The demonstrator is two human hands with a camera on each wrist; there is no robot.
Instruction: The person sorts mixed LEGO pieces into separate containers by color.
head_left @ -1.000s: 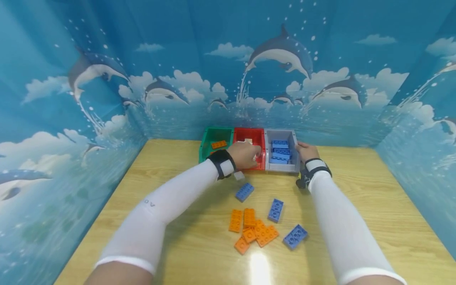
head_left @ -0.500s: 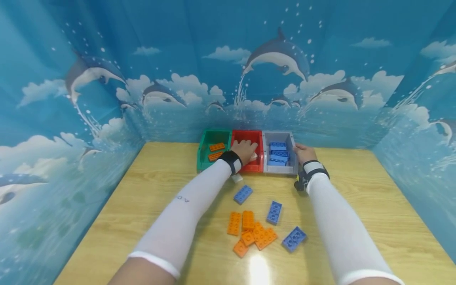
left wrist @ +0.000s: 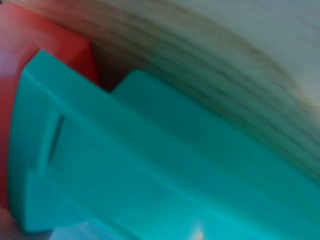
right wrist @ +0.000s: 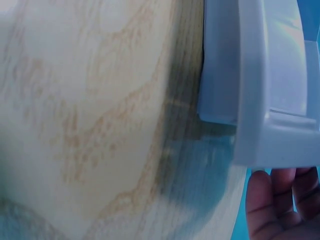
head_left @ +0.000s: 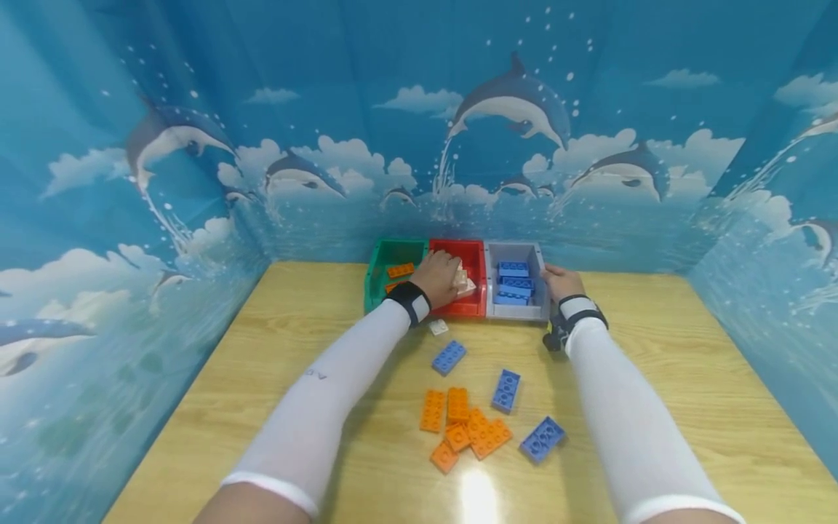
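My left hand (head_left: 437,279) reaches into the red bin (head_left: 480,298), its fingertips right at some white bricks (head_left: 463,282); whether it grips one I cannot tell. In the left wrist view only the green bin's (left wrist: 150,155) outer wall and part of the red bin show, with no white brick in sight. My right hand (head_left: 563,282) holds the grey bin (head_left: 540,309) by its right side. The right wrist view shows the curled fingers (right wrist: 259,200) up against the underside of the grey bin's rim (right wrist: 280,150). Blue bricks (head_left: 514,282) lie inside the grey bin.
Orange bricks (head_left: 401,270) lie in the green bin, left of the red one. On the wooden table (head_left: 314,320) in front are a white brick (head_left: 438,327), blue bricks (head_left: 449,357) and several orange bricks (head_left: 483,433). A dolphin-printed curtain (head_left: 419,145) stands behind the bins.
My left hand pulled back a little, spread over the red bin, then shifted slightly left, bringing more of the white bricks into sight. My right hand stays at the grey bin's side.
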